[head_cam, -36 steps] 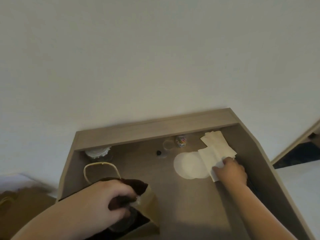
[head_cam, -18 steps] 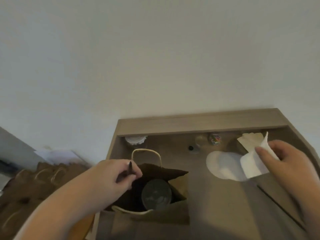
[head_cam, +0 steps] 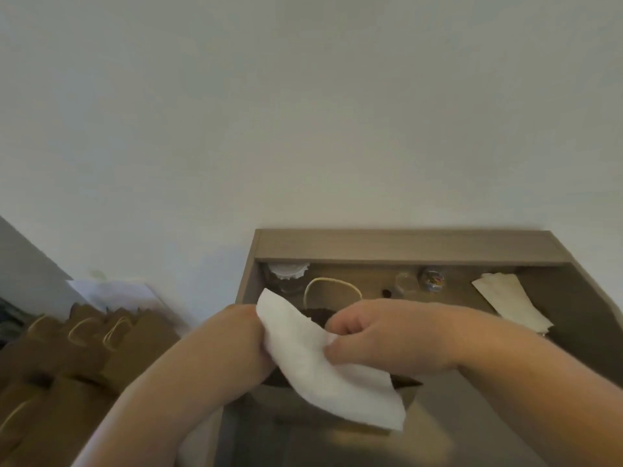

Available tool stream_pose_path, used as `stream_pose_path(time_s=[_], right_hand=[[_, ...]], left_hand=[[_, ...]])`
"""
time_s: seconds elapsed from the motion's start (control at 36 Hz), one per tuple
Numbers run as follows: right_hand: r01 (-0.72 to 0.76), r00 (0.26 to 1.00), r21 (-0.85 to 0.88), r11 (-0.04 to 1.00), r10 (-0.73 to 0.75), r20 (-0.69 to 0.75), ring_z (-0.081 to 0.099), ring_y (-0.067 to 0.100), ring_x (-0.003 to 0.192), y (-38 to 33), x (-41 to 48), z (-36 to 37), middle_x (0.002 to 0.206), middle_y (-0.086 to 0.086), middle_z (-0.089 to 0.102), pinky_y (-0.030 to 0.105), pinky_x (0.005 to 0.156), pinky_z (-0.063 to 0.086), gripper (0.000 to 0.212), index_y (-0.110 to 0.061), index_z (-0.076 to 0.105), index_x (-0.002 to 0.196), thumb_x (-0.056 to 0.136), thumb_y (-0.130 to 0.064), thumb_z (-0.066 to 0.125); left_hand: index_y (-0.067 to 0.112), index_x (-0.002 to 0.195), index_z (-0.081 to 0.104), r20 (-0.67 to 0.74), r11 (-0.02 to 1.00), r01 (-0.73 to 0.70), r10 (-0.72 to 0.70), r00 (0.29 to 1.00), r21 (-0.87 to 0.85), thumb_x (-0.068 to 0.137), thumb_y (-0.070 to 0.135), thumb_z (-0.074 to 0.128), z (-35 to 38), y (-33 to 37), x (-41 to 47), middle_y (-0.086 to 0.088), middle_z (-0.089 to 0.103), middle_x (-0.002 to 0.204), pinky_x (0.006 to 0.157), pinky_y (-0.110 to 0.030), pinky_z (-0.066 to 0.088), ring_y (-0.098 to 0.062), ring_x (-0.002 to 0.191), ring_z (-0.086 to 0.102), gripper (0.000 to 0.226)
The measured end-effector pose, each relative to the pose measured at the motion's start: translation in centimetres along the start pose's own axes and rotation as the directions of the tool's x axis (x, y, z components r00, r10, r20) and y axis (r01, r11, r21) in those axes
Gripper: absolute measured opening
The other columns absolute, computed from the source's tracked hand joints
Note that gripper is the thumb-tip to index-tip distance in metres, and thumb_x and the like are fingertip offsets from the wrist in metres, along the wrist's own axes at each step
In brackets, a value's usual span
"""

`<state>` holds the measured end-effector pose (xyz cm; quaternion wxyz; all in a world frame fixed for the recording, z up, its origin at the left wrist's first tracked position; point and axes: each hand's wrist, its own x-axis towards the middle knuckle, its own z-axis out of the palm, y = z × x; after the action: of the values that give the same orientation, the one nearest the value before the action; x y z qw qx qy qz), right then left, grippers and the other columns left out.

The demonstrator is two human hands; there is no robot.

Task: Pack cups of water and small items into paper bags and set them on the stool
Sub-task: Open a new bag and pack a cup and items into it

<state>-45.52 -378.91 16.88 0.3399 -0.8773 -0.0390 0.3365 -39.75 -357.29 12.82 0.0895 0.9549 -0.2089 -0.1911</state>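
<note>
The right hand sits just below the middle of the frame, thumb and curled fingers pinching a white napkin. It holds the napkin right over the mouth of the open paper bag, whose looped handle pokes up behind it. The left hand comes in from the lower left and meets the napkin's edge. Its fingers are hidden behind the sheet, so I cannot tell whether they grip the bag or lie loose.

The bag stands on the wooden desk. The napkin covers its inside, so whether a cup is in there cannot be seen. I would say this bag is partway packed, with the napkin about to drop in.

Along the back of the desk, across the middle right, sit a jar with a white lid, a clear little container, a colourful small item and a napkin stack, so more packing looks likely. A row of brown bags stands at lower left; what they rest on is unclear.
</note>
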Motion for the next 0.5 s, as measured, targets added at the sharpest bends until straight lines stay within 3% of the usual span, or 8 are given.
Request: stream_pose_path(time_s=[0.06, 0.11, 0.17, 0.22, 0.28, 0.39, 0.5], right_hand=[[-0.109, 0.993, 0.009, 0.994, 0.109, -0.038, 0.065, 0.007, 0.088, 0.1, 0.9, -0.1, 0.093, -0.014, 0.068, 0.024, 0.077, 0.05, 0.023, -0.036, 0.07, 0.094, 0.104, -0.045, 0.051], [-0.19, 0.979, 0.014, 0.982, 0.19, -0.072, 0.064, 0.012, 0.082, -0.1, 1.4, -0.6, 0.088, -0.011, 0.066, 0.025, 0.072, 0.053, 0.024, -0.035, 0.068, 0.087, 0.102, -0.043, 0.052], [-0.243, 0.969, -0.065, 0.968, 0.238, -0.071, 0.068, 0.013, 0.097, -0.1, 1.7, -0.9, 0.099, -0.011, 0.07, 0.033, 0.088, 0.059, 0.023, -0.033, 0.07, 0.096, 0.103, -0.043, 0.05], [-0.297, 0.955, -0.225, 0.928, 0.288, -0.073, 0.068, 0.014, 0.102, -0.3, 1.8, -1.0, 0.106, -0.008, 0.069, 0.037, 0.094, 0.058, 0.028, -0.029, 0.069, 0.106, 0.105, -0.044, 0.046], [-0.349, 0.936, -0.384, 0.855, 0.34, -0.093, 0.068, 0.015, 0.098, -0.6, 2.0, -0.9, 0.107, -0.005, 0.068, 0.034, 0.088, 0.058, 0.029, -0.024, 0.067, 0.112, 0.103, -0.043, 0.047], [-0.475, 0.862, -0.484, 0.735, 0.5, -0.088, 0.078, 0.017, 0.072, -1.4, 3.4, 0.5, 0.098, 0.004, 0.076, 0.031, 0.076, 0.064, 0.033, -0.012, 0.064, 0.124, 0.1, -0.034, 0.056], [-0.47, 0.847, -0.464, 0.751, 0.532, 0.003, 0.074, 0.017, 0.063, -2.5, 5.5, 1.9, 0.074, 0.008, 0.077, 0.033, 0.077, 0.065, 0.02, -0.007, 0.061, 0.094, 0.099, -0.026, 0.065]], left_hand=[[0.021, 0.117, 0.068, -0.015, 0.998, -0.063, 0.063, 0.998, -0.012, 0.1, 0.029, 0.059, 0.0, -0.4, 0.0, 0.01, 0.069, 0.105, 0.095, -0.026, 0.054, -0.011, 0.1, 0.066, 0.021], [0.033, 0.114, 0.065, -0.012, 0.989, -0.144, 0.143, 0.99, -0.039, 0.102, 0.031, 0.057, 0.3, -0.8, -0.1, 0.02, 0.063, 0.103, 0.089, -0.019, 0.05, -0.007, 0.102, 0.063, 0.014], [0.043, 0.094, 0.055, -0.039, 0.98, -0.184, 0.182, 0.983, -0.077, 0.1, 0.039, 0.06, 0.3, -1.2, -0.3, 0.026, 0.056, 0.088, 0.076, -0.013, 0.044, -0.004, 0.088, 0.061, 0.009], [0.045, 0.097, 0.056, -0.061, 0.973, -0.219, 0.215, 0.975, -0.072, 0.1, 0.044, 0.059, 0.6, -1.8, -0.2, 0.027, 0.056, 0.088, 0.08, -0.013, 0.042, -0.003, 0.087, 0.059, 0.004], [0.043, 0.106, 0.061, -0.091, 0.965, -0.256, 0.249, 0.964, -0.062, 0.101, 0.044, 0.056, 0.7, -2.0, 0.0, 0.026, 0.061, 0.092, 0.084, -0.015, 0.045, -0.003, 0.089, 0.06, 0.007], [0.04, 0.1, 0.06, -0.134, 0.953, -0.29, 0.277, 0.951, -0.091, 0.102, 0.044, 0.056, 0.9, -2.2, 0.2, 0.02, 0.065, 0.09, 0.089, -0.018, 0.05, 0.0, 0.088, 0.061, 0.006], [0.042, 0.104, 0.059, -0.14, 0.94, -0.324, 0.308, 0.941, -0.106, 0.101, 0.042, 0.057, 1.2, -2.6, 0.4, 0.023, 0.064, 0.095, 0.09, -0.015, 0.045, 0.001, 0.092, 0.06, 0.003]])
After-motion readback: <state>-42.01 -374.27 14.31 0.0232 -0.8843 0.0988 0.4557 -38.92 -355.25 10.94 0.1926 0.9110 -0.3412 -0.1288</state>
